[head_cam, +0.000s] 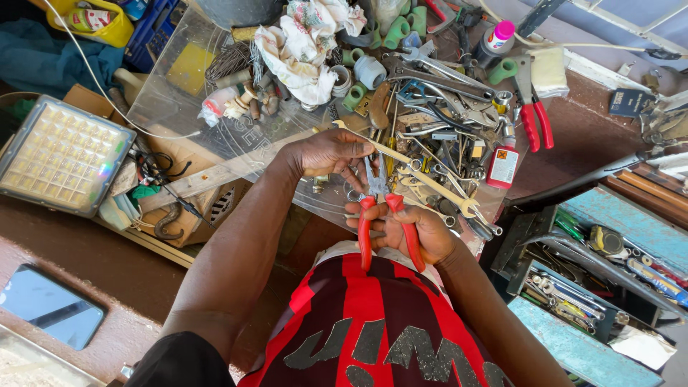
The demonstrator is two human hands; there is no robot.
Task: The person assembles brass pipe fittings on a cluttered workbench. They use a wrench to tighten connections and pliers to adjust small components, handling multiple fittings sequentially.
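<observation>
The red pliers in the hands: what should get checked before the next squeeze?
1. Right hand grips the red pliers by both handles: ok.
2. Left hand pinches something small at the pliers' tip: ok.
3. What that small piece is: cannot tell.
4. Left fingertips well away from the tip: not ok.
5. Space underneath free of clutter: not ok, loose wrenches lie there.

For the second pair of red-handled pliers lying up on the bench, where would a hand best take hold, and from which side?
Best by the two red grips of the spare pliers, coming from the near side. They lie flat with the handles pointing toward the person and slightly spread, while the jaws end sits among green fittings and spanners. The bench beside the handles looks bare, so fingers should be able to close round both.
</observation>
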